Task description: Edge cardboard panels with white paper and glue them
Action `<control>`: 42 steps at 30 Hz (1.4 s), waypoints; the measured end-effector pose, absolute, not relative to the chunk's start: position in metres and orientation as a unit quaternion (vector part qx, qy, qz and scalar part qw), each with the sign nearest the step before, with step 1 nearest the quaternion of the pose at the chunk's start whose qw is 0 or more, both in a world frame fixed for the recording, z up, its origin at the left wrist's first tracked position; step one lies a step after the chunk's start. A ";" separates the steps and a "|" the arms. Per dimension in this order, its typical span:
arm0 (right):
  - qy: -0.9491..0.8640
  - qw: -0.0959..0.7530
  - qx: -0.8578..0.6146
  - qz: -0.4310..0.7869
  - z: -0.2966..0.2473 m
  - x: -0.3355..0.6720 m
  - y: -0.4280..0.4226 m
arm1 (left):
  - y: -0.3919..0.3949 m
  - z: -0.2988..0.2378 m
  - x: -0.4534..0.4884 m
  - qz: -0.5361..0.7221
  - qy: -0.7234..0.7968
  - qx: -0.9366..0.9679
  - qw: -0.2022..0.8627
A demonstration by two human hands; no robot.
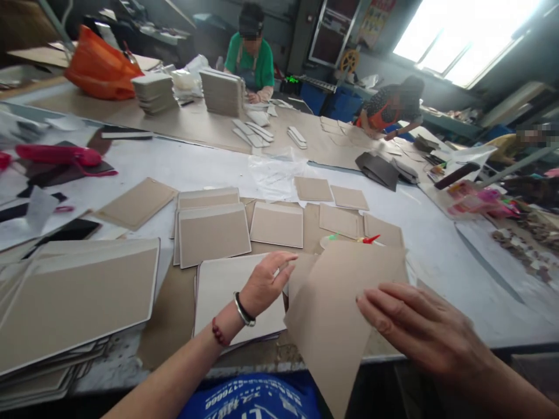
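My right hand (419, 326) grips a bare tan cardboard sheet (336, 308) near its right edge. The sheet is tilted and its lower corner hangs past the table's front edge. My left hand (266, 282), with bracelets on the wrist, hovers just left of the sheet; its fingers are apart and nothing shows in them. Beneath that hand lies a stack of pale, white-faced boards (222, 279). Partly behind the raised sheet are a green nozzle tip (333, 236) and a red nozzle tip (370, 239); what they belong to is hidden.
White-edged boards are piled at the left (87, 291) and in the middle (213, 235). Single panels (312, 189) lie farther back. A pink case (61, 156) sits at the left. Across the table, a person in green (251, 58) and another in an orange apron (379, 119) are working.
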State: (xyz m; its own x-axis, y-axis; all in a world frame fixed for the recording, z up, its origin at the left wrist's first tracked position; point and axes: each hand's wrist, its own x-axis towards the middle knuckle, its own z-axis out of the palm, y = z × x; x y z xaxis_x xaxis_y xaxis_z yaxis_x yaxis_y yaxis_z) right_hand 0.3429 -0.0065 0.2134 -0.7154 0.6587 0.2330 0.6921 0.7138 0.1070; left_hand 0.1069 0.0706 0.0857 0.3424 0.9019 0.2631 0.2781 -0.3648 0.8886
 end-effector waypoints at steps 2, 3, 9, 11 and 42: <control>-0.941 0.084 -0.300 -0.133 0.216 0.326 0.003 | 0.076 0.088 0.102 0.431 0.401 0.726 0.355; -0.948 0.082 -0.269 -0.149 0.217 0.318 0.007 | 0.079 0.088 0.098 0.441 0.401 0.727 0.341; -0.969 0.092 -0.161 -0.161 0.218 0.286 0.026 | 0.091 0.088 0.075 0.451 0.417 0.729 0.303; -0.973 0.105 -0.134 -0.155 0.216 0.279 0.031 | 0.093 0.089 0.068 0.452 0.421 0.724 0.306; -0.976 0.113 -0.033 -0.182 0.198 0.277 0.066 | 0.080 0.088 0.030 0.463 0.499 0.500 0.535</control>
